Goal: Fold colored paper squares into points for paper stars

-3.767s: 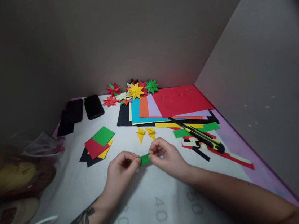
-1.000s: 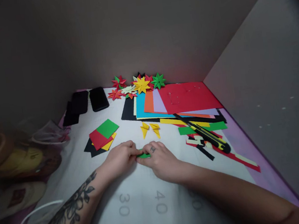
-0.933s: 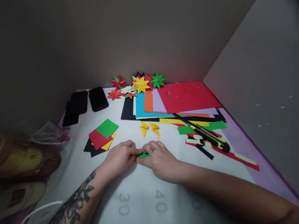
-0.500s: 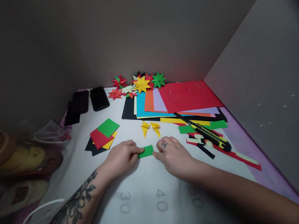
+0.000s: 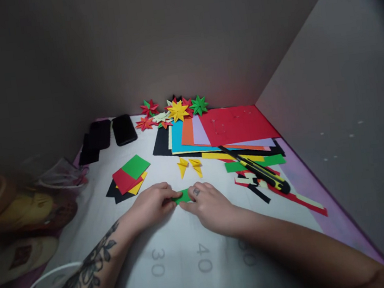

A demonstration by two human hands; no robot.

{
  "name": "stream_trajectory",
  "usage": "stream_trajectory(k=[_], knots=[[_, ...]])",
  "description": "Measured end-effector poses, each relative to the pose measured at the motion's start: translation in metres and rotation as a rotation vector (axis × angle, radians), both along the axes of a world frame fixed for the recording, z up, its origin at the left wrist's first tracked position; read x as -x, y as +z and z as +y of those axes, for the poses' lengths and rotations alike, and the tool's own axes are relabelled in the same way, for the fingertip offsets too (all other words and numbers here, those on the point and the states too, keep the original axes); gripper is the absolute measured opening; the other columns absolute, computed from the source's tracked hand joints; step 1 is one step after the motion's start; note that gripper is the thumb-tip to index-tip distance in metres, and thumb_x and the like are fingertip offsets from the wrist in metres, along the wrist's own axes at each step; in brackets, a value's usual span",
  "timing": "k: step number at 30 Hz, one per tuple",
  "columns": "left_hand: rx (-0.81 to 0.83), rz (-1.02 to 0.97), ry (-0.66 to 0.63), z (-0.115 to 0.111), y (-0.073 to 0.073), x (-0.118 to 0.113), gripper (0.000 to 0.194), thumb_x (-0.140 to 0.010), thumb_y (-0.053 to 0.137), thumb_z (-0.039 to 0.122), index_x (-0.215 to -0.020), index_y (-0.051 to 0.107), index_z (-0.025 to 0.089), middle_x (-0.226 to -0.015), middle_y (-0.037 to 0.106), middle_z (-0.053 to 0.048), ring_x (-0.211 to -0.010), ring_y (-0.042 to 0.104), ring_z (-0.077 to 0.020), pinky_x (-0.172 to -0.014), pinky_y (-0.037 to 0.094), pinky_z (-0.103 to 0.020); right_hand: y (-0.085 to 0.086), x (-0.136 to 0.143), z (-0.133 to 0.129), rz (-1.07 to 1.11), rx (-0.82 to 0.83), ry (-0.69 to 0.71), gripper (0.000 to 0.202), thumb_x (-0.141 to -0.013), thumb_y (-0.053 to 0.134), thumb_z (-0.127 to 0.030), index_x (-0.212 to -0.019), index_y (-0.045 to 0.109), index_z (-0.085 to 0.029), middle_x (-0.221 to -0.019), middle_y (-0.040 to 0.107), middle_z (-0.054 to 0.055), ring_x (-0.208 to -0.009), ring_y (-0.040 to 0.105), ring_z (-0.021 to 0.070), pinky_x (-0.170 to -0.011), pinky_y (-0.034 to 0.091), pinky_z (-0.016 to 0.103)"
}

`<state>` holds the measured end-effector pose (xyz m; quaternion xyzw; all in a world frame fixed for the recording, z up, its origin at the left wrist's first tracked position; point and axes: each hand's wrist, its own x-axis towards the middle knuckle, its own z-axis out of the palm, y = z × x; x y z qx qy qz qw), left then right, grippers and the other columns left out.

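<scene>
A small folded green paper (image 5: pixel 183 195) lies on the white sheet between my hands. My left hand (image 5: pixel 155 201) pinches its left end, thumb and forefinger closed on it. My right hand (image 5: pixel 211 206) rests over its right part, fingers curled and a fingertip pressed along the near edge. Just beyond the paper stand two small folded yellow pieces (image 5: pixel 183 167). To the left of them lies a fanned pile of square papers, with a green square (image 5: pixel 136 166) on top of a red one (image 5: pixel 123 179), and yellow and black ones beneath.
A yellow and black utility knife (image 5: pixel 266 174) lies on paper strips at right. Behind are stacked coloured sheets (image 5: pixel 242 126) and several folded paper stars (image 5: pixel 178 111). Two dark phones (image 5: pixel 124 129) sit at back left. Jars and a white cable (image 5: pixel 40 279) stand along the left edge.
My right hand has slid left along the green paper, covering more of it. My left hand still holds its left end. The whole view has shifted slightly.
</scene>
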<state>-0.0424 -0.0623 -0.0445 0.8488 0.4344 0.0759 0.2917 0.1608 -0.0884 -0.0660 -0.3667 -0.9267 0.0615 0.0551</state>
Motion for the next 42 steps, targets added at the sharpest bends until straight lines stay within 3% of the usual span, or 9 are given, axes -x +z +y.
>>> stream_trajectory(k=[7,9,12,16,21,26,33,38,42], knots=[[0.009,0.016,0.011,0.000,-0.006,0.003,0.035,-0.080,0.051,0.018,-0.111,0.064,0.028,-0.091,0.062,-0.002,-0.081,0.057,-0.0155,-0.068,0.043,-0.024,0.006,-0.021,0.003,-0.035,0.081,-0.126,0.023,-0.075,0.052,-0.005,-0.086,0.067,-0.019,-0.090,0.061,0.010,-0.086,0.049,0.0234,-0.067,0.035,0.034],[0.006,-0.004,0.044,-0.001,-0.009,0.004,0.043,-0.079,0.052,0.018,-0.120,0.059,0.028,-0.091,0.063,-0.002,-0.081,0.057,-0.0159,-0.069,0.044,-0.025,0.002,-0.025,0.005,0.078,0.102,-0.197,0.021,-0.075,0.050,-0.003,-0.078,0.064,-0.018,-0.091,0.063,0.008,-0.087,0.051,0.0227,-0.070,0.037,0.034],[0.003,-0.026,0.095,-0.002,-0.013,0.005,0.052,-0.076,0.055,0.018,-0.127,0.052,0.026,-0.091,0.064,-0.002,-0.078,0.057,-0.0158,-0.066,0.044,-0.026,-0.006,-0.026,0.008,0.369,0.207,-0.297,0.023,-0.075,0.046,-0.002,-0.085,0.058,-0.019,-0.088,0.063,0.006,-0.087,0.053,0.0201,-0.074,0.041,0.031],[0.004,-0.020,0.102,-0.003,-0.011,0.004,0.046,-0.075,0.055,0.017,-0.120,0.057,0.025,-0.089,0.064,-0.001,-0.078,0.057,-0.0158,-0.067,0.044,-0.026,-0.014,-0.019,0.009,0.639,0.405,-0.406,0.022,-0.075,0.047,-0.006,-0.090,0.049,-0.022,-0.085,0.060,0.001,-0.072,0.053,0.0143,-0.066,0.043,0.027],[-0.011,-0.020,0.099,-0.004,-0.008,0.002,0.040,-0.075,0.056,0.018,-0.115,0.059,0.025,-0.087,0.062,-0.001,-0.077,0.057,-0.0155,-0.066,0.043,-0.025,-0.020,-0.008,0.011,0.801,0.588,-0.451,0.030,-0.070,0.055,-0.009,-0.095,0.044,-0.023,-0.082,0.058,-0.003,-0.061,0.047,0.0109,-0.059,0.043,0.024],[-0.022,-0.044,0.104,-0.005,-0.009,0.003,0.032,-0.078,0.058,0.022,-0.109,0.062,0.024,-0.087,0.061,-0.001,-0.077,0.057,-0.0153,-0.064,0.043,-0.025,-0.019,-0.004,0.014,0.645,0.464,-0.395,0.030,-0.068,0.060,-0.005,-0.092,0.055,-0.022,-0.079,0.059,-0.001,-0.072,0.052,0.0142,-0.066,0.045,0.027],[-0.066,-0.332,0.128,-0.005,-0.016,0.008,0.026,-0.091,0.041,0.018,-0.106,0.062,0.020,-0.100,0.061,-0.005,-0.092,0.058,-0.0150,-0.082,0.047,-0.029,-0.018,-0.013,0.016,0.610,0.107,-0.090,0.018,-0.082,0.049,-0.006,-0.084,0.062,-0.019,-0.082,0.064,0.005,-0.080,0.057,0.0175,-0.073,0.048,0.030],[-0.280,-0.312,-0.059,-0.009,-0.018,0.006,0.035,-0.085,0.041,0.005,-0.107,0.063,0.022,-0.108,0.061,-0.007,-0.101,0.055,-0.0179,-0.086,0.046,-0.035,-0.020,-0.022,0.023,0.505,-0.002,-0.007,0.022,-0.081,0.046,-0.005,-0.088,0.061,-0.020,-0.089,0.068,0.006,-0.087,0.059,0.0189,-0.076,0.050,0.032],[-0.406,-0.205,-0.230,-0.012,-0.018,0.003,0.036,-0.085,0.047,0.008,-0.116,0.059,0.024,-0.119,0.060,-0.006,-0.114,0.049,-0.0225,-0.092,0.043,-0.042,-0.021,-0.027,0.029,0.422,-0.032,0.046,0.023,-0.080,0.048,-0.006,-0.090,0.063,-0.020,-0.097,0.069,0.005,-0.097,0.057,0.0215,-0.083,0.048,0.038]])
